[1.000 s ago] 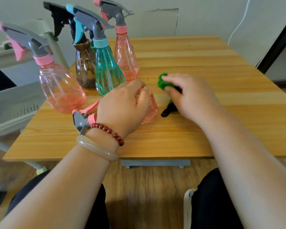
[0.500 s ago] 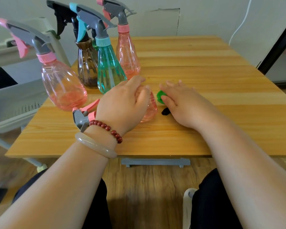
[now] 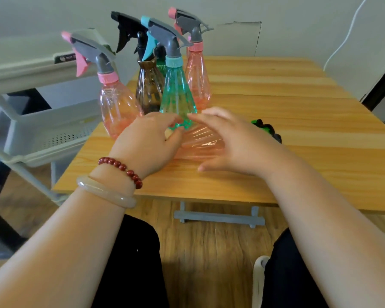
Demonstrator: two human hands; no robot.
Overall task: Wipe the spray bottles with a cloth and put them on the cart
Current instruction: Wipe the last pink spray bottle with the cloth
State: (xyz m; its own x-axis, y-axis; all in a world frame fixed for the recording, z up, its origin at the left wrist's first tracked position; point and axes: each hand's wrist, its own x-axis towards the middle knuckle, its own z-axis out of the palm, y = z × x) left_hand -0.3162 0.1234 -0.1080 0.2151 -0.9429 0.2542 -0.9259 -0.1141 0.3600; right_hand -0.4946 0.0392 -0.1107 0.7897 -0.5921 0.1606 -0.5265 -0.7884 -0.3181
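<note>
A pink spray bottle (image 3: 200,144) lies on its side near the front of the wooden table (image 3: 298,152), between both hands. The left hand (image 3: 147,141) curls over its neck end, fingers bent round it. The right hand (image 3: 233,143) spreads fairly straight fingers across the ribbed body without clamping. It is thin clear plastic and looks nearly empty, so likely light, slick and squashy; the stiffer neck seems the best hold. The green cloth (image 3: 265,128) sits at 2 o'clock, just behind the right hand. Upright bottles (image 3: 118,107) crowd 10 to 12 o'clock — the teal spray bottle (image 3: 177,96) nearest — and could topple on the way to the grey cart (image 3: 42,130) at 9 o'clock.
</note>
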